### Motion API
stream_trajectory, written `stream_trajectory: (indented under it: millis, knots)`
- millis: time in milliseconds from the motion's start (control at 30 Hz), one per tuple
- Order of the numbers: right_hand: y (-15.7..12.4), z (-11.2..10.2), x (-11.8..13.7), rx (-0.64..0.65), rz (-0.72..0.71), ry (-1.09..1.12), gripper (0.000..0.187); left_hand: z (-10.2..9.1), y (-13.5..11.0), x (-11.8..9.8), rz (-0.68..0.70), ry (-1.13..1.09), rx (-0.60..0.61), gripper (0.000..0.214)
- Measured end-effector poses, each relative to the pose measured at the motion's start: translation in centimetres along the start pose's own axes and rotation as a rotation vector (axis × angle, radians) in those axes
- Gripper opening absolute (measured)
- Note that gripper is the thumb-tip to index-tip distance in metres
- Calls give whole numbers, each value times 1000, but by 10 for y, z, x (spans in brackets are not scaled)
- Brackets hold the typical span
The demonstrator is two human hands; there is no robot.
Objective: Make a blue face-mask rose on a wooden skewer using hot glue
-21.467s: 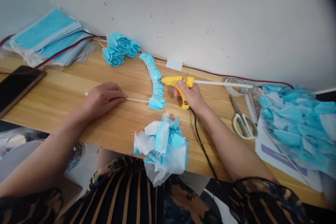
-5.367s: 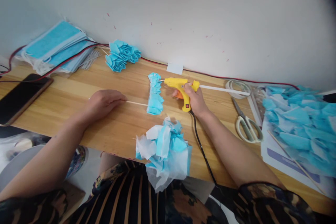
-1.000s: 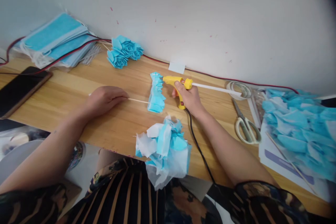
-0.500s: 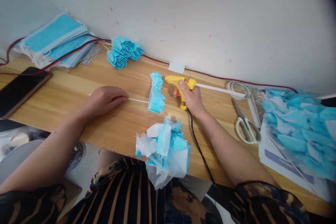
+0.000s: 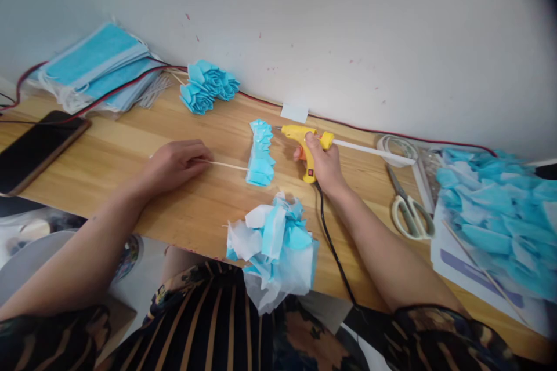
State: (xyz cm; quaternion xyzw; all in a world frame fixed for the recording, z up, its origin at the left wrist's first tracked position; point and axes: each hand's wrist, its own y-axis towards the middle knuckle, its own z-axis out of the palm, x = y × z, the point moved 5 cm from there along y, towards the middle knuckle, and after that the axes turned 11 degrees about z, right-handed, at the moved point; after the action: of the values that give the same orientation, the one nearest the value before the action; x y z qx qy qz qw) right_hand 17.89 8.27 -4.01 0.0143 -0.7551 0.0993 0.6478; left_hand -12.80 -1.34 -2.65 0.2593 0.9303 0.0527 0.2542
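Observation:
My left hand [image 5: 174, 163] pinches a thin wooden stick [image 5: 226, 165] that lies flat on the wooden table [image 5: 130, 145]. The stick's far end carries a strip of folded blue petals [image 5: 260, 152], partly wound. My right hand [image 5: 324, 163] is closed round the handle of a yellow glue gun [image 5: 300, 137], a white glue stick poking out of its back. The gun's nozzle points left, a short gap from the top of the blue strip.
A heap of blue and white scraps [image 5: 272, 249] sits at the near edge. Finished blue flowers [image 5: 208, 86] and stacked blue masks [image 5: 96, 72] lie by the wall, a phone [image 5: 37, 148] at left. Scissors [image 5: 407, 208], tape [image 5: 395, 148] and cut blue petals [image 5: 491, 203] are at right.
The glue gun has drawn back a little to the right, away from the blue strip. My left hand and the stick have barely moved.

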Motion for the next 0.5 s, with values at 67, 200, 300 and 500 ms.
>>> stream_trajectory:
  millis: [67, 200, 300, 500]
  knots:
    - [0, 0, -1, 6, -6, 8, 61, 0, 0, -1, 26, -18, 6, 24]
    - [-1, 0, -1, 32, -26, 31, 58, -1, 1, -2, 48, -27, 15, 27]
    - [-3, -1, -1, 35, -15, -6, 60, -2, 1, -2, 46, -22, 23, 30]
    - [-4, -2, 1, 12, -14, -43, 63, -1, 0, 0, 61, -36, 13, 30]
